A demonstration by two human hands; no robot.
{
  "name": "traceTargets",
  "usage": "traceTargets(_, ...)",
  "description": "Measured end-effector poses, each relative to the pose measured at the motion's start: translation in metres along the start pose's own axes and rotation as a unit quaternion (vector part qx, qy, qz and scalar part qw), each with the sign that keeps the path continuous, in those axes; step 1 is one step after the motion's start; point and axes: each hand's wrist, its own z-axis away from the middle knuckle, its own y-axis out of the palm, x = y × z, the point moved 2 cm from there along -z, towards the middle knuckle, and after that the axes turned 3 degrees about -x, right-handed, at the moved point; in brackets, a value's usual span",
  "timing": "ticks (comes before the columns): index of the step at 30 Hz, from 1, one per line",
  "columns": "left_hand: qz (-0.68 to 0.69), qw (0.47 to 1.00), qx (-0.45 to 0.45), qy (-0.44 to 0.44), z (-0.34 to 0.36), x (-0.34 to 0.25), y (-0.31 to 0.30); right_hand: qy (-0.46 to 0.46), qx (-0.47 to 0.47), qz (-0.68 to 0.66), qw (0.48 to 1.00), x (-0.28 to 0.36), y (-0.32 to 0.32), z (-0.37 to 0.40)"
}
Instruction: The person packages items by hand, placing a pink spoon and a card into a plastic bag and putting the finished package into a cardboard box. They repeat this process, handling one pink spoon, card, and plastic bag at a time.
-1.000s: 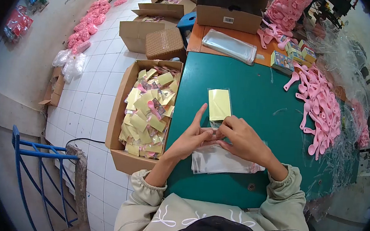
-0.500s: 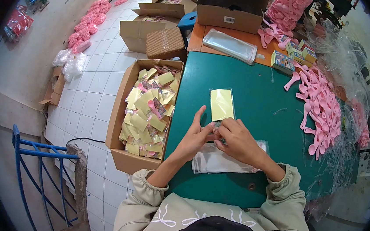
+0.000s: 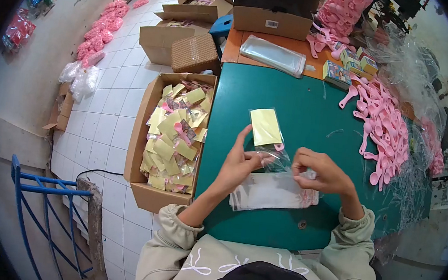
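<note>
A clear plastic bag (image 3: 278, 158) lies on the green table, with a pale yellow card (image 3: 266, 126) inside it and a bit of pink spoon (image 3: 279, 147) showing below the card. My left hand (image 3: 240, 165) pinches the bag's lower left part between thumb and fingers, its index finger stretched up along the card. To the right of the bag, my right hand (image 3: 321, 172) is closed in a pinch. Something thin and pale shows at its fingertips, too small to name. Beneath both hands sits a stack of flat clear bags (image 3: 270, 193).
At left stands a cardboard box (image 3: 137, 154) full of bagged yellow cards and spoons. Pink spoons (image 3: 382, 127) are heaped on the right, near small card packs (image 3: 338, 74). More clear bags (image 3: 273, 54) lie at the back, before an open carton (image 3: 272, 19).
My right hand has pulled away to the right from my left hand and the bag. The pink spoon end and the bag's lower part now show. My left hand has barely moved.
</note>
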Motion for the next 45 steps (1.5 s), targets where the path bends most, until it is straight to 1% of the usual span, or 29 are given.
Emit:
traceTargets(3,-0.039,0.998,0.030,-0.044,0.002,-0.006,-0.002,-0.032,-0.030,-0.005,0.999,-0.002,-0.039,0.035)
traceTargets(5,-0.032,0.996,0.045,-0.072,0.007,-0.008,-0.003,0.018,-0.123,-0.096,0.988,-0.008,-0.078,0.080)
traceTargets(6,-0.028,0.995,0.051,-0.085,0.008,-0.009,-0.004,0.133,-0.179,-0.124,0.967,-0.005,-0.101,0.111)
traceTargets(7,-0.042,0.993,0.055,-0.095,0.009,-0.012,-0.006,0.096,-0.206,-0.114,0.967,-0.021,-0.130,0.148)
traceTargets(8,-0.057,0.991,0.059,-0.105,0.009,-0.014,-0.007,0.109,-0.240,-0.088,0.961,-0.039,-0.161,0.180)
traceTargets(9,-0.072,0.989,0.064,-0.115,0.009,-0.015,-0.007,0.185,-0.328,-0.020,0.926,-0.052,-0.188,0.199)
traceTargets(10,-0.079,0.987,0.072,-0.117,0.009,-0.013,-0.008,0.249,-0.341,0.078,0.903,-0.054,-0.189,0.209)
traceTargets(11,-0.086,0.987,0.079,-0.114,0.005,-0.010,-0.010,0.305,-0.350,0.176,0.868,-0.059,-0.191,0.216)
traceTargets(12,-0.094,0.985,0.084,-0.114,0.004,-0.009,-0.011,0.360,-0.353,0.269,0.820,-0.065,-0.189,0.225)
traceTargets(13,-0.083,0.987,0.090,-0.103,0.002,-0.010,-0.010,0.408,-0.352,0.359,0.762,-0.072,-0.187,0.229)
traceTargets(14,-0.072,0.989,0.094,-0.089,0.000,-0.012,-0.008,0.329,-0.341,0.437,0.765,-0.069,-0.173,0.210)
traceTargets(15,-0.062,0.990,0.098,-0.084,0.003,-0.012,-0.007,0.249,-0.330,0.519,0.748,-0.064,-0.158,0.190)
traceTargets(16,-0.050,0.991,0.099,-0.079,0.003,-0.014,-0.005,0.190,-0.330,0.394,0.837,-0.046,-0.121,0.137)
traceTargets(17,-0.040,0.992,0.100,-0.073,0.003,-0.019,-0.002,0.124,-0.324,0.259,0.902,-0.027,-0.088,0.087)
traceTargets(18,-0.029,0.992,0.101,-0.067,0.004,-0.023,0.001,0.047,-0.240,0.332,0.911,-0.024,-0.056,0.057)
traceTargets(19,-0.026,0.993,0.093,-0.061,0.005,-0.026,0.002,0.001,-0.214,0.291,0.933,-0.008,-0.028,0.028)
traceTargets(21,-0.003,0.993,0.098,-0.061,0.008,-0.025,0.000,0.002,-0.208,0.200,0.957,-0.013,0.016,-0.005)
traceTargets(24,-0.006,0.992,0.089,-0.085,0.017,-0.030,-0.009,-0.097,-0.205,0.247,0.942,-0.029,0.028,-0.022)
traceTargets(25,-0.011,0.992,0.084,-0.096,0.018,-0.032,-0.012,-0.083,-0.224,0.211,0.948,-0.027,0.028,-0.023)
traceTargets(26,-0.072,0.993,0.071,-0.057,0.017,-0.032,-0.015,-0.085,-0.222,0.196,0.951,-0.030,0.029,-0.024)
traceTargets(28,-0.194,0.980,0.050,0.015,0.018,-0.030,-0.015,-0.081,-0.223,0.168,0.957,-0.038,0.032,-0.017)
traceTargets(31,-0.388,0.917,0.060,0.066,0.013,-0.027,-0.014,-0.076,-0.226,0.138,0.961,-0.040,0.033,-0.016)
traceTargets(34,-0.330,0.940,0.012,0.081,0.014,-0.018,-0.017,0.009,-0.217,0.048,0.975,-0.037,0.034,-0.013)
traceTargets(36,-0.333,0.938,-0.007,0.094,0.014,-0.015,-0.017,0.063,-0.229,-0.037,0.971,-0.039,0.039,-0.013)
traceTargets(37,-0.335,0.937,-0.017,0.101,0.014,-0.013,-0.017,0.091,-0.234,-0.079,0.965,-0.040,0.041,-0.013)
traceTargets(40,-0.350,0.929,-0.041,0.111,0.012,-0.009,-0.017,0.135,-0.254,-0.172,0.942,-0.055,0.049,-0.012)
traceTargets(43,-0.353,0.926,-0.055,0.119,0.010,-0.008,-0.016,0.182,-0.249,-0.261,0.915,-0.056,0.054,-0.013)
traceTargets(45,-0.351,0.929,-0.066,0.097,0.008,-0.005,-0.017,0.191,-0.268,-0.274,0.904,-0.058,0.056,-0.015)
